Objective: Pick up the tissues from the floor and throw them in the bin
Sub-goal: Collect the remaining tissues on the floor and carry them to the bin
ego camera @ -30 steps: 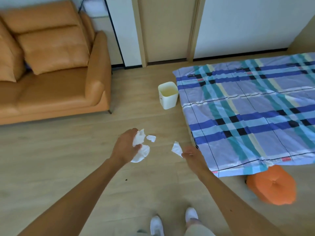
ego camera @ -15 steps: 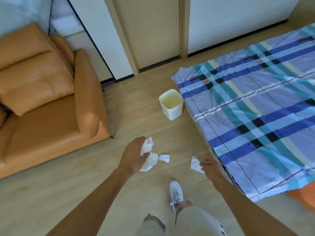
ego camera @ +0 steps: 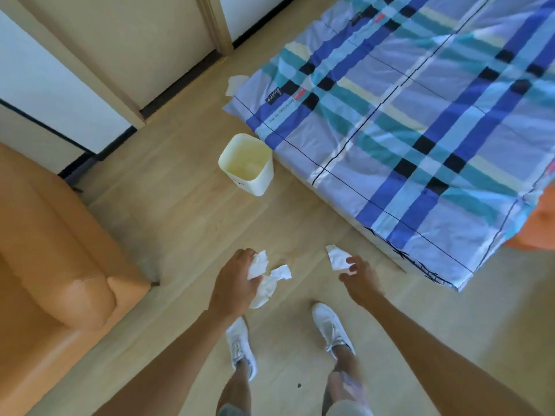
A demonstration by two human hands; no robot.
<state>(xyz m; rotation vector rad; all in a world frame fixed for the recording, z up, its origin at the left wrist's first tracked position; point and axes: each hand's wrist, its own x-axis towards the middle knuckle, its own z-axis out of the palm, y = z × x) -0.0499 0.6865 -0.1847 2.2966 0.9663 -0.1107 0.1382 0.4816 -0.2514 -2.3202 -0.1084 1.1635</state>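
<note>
My left hand (ego camera: 235,282) is closed around a bunch of crumpled white tissues (ego camera: 265,280) that stick out to its right. My right hand (ego camera: 359,279) pinches one small white tissue (ego camera: 338,258) between thumb and fingers. Both hands hover above the wooden floor. The pale yellow bin (ego camera: 247,163) stands open ahead of them, close to the corner of the bed. One more white tissue (ego camera: 235,83) lies on the floor by the bed's far corner.
An orange sofa (ego camera: 54,265) fills the left side. A bed with a blue plaid sheet (ego camera: 420,130) takes up the right. An orange pouffe (ego camera: 537,226) shows at the right edge. My white shoes (ego camera: 330,325) stand on the floor below my hands.
I have stepped closer to the bin, which now appears larger and nearer. Both hands keep their tissues. A tissue by the bed's far corner has come into view.
</note>
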